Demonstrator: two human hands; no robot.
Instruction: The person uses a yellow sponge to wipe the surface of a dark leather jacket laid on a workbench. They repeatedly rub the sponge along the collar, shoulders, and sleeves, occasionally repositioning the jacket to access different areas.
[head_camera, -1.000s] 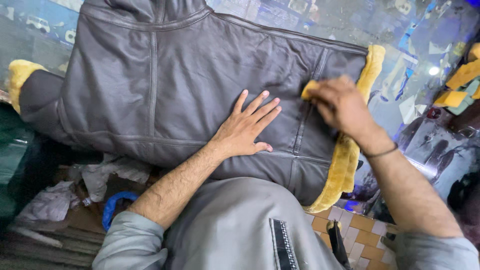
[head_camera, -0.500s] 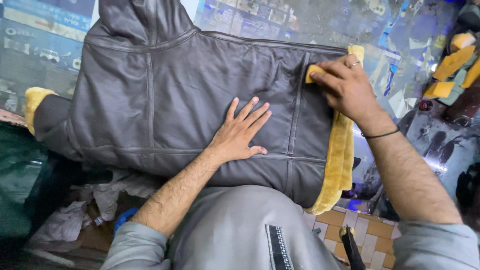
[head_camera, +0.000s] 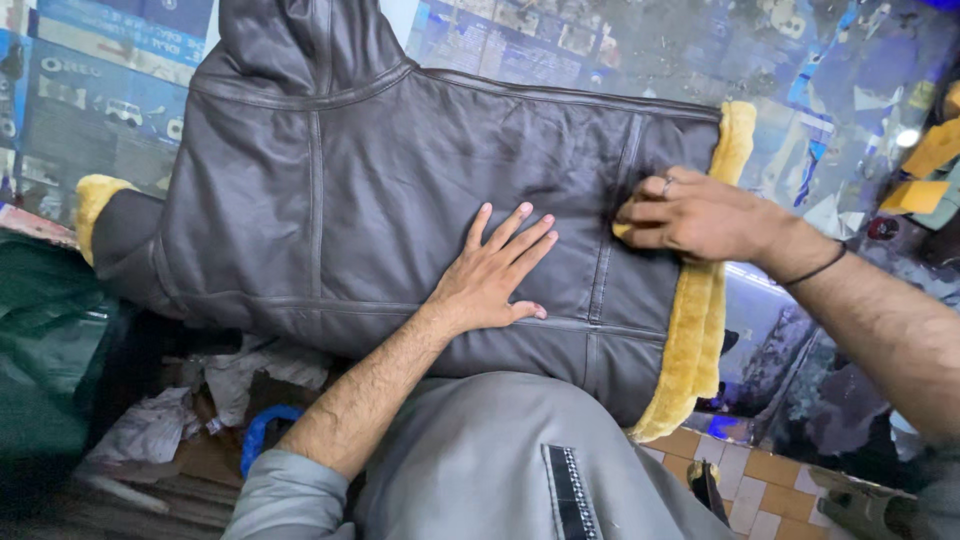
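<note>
Two hands work on a dark jacket (head_camera: 400, 190) spread across a glass counter (head_camera: 830, 90).

The left hand (head_camera: 490, 270) lies open and flat, fingers spread, pressing the leather near the middle. The right hand (head_camera: 690, 215) is curled around a small yellow pad (head_camera: 622, 230), held against a seam just beside the yellow fleece hem (head_camera: 700, 330). A yellow cuff (head_camera: 95, 200) shows at the far left sleeve. Crumpled rags (head_camera: 150, 425) and a blue loop (head_camera: 262, 432) lie below the counter's edge; yellow scraps (head_camera: 925, 170) sit at the right. Tiled floor (head_camera: 775, 480) shows below.
</note>
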